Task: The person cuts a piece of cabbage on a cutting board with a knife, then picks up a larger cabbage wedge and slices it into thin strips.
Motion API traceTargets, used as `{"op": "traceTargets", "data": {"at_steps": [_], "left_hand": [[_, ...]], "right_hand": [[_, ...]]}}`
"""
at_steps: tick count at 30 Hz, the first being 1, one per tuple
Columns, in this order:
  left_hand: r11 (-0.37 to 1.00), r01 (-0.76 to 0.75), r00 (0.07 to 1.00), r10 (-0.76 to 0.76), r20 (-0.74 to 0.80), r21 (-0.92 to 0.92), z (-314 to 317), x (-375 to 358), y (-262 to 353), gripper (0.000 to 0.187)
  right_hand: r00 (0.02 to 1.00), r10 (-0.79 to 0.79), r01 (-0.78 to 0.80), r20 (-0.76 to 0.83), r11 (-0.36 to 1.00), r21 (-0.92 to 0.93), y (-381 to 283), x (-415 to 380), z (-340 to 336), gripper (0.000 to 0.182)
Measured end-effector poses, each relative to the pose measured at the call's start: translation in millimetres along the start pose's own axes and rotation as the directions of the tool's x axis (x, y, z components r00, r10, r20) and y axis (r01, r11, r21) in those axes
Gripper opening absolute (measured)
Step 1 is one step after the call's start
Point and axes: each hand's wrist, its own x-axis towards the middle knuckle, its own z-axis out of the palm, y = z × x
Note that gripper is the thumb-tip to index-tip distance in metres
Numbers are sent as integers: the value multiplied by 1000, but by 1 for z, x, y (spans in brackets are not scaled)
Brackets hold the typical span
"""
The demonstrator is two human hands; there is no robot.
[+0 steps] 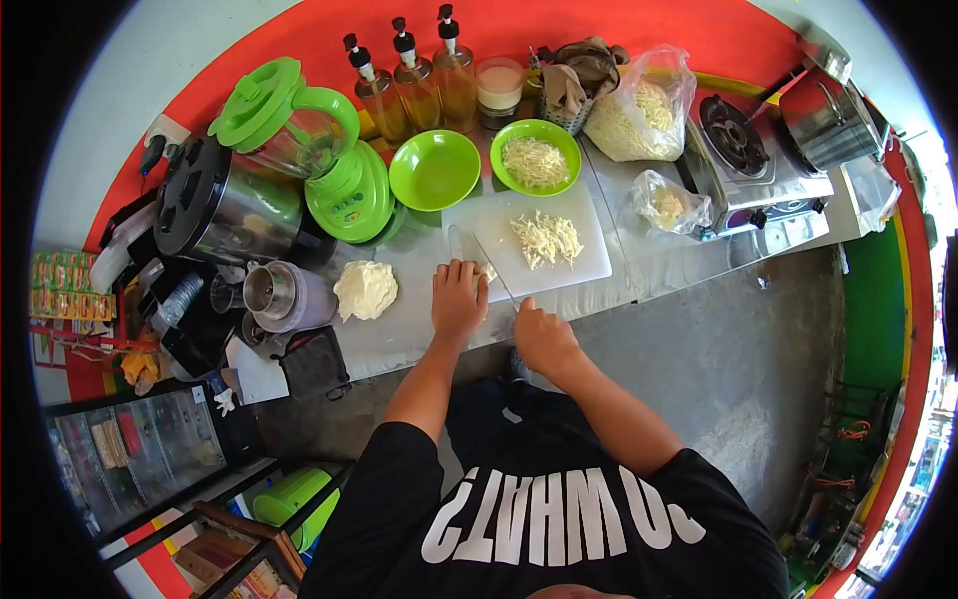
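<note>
A knife [494, 267] is gripped by its handle in my right hand [546, 337], the blade pointing up and left over the white cutting board [595, 245]. Fingers bent, my left hand [460, 299] presses down at the board's left edge, just left of the blade. A small pale piece [488, 272] shows between its fingertips and the knife. Pale shredded strips [547, 240] lie in a pile on the board's right part. Behind the board, a green bowl [536, 158] holds more shreds, and beside it stands another green bowl [435, 171] with nothing visible inside.
A pale lump [365, 291] sits left of the board, near a metal-topped cup [289, 297]. A green blender [344, 190] and pump bottles [415, 90] stand behind. On the right are a bag of shreds [639, 115], a smaller bag [670, 204] and a gas stove [753, 180].
</note>
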Motion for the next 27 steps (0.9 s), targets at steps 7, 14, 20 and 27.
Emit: {"op": "traceTargets", "data": {"at_steps": [7, 14, 20, 27], "left_hand": [[999, 1, 999, -2, -44, -34, 1, -1, -3, 15], [1000, -7, 1000, 7, -17, 7, 0, -2, -5, 15], [999, 21, 999, -22, -39, -29, 3, -2, -6, 15], [1000, -10, 999, 10, -37, -5, 2, -2, -7, 15]], "right_hand": [[996, 83, -76, -43, 988, 136, 1, 17, 42, 24], [997, 72, -70, -35, 996, 61, -7, 29, 24, 26], [994, 103, -101, -28, 994, 48, -6, 29, 44, 24], [995, 89, -84, -43, 990, 111, -11, 31, 22, 24]]}}
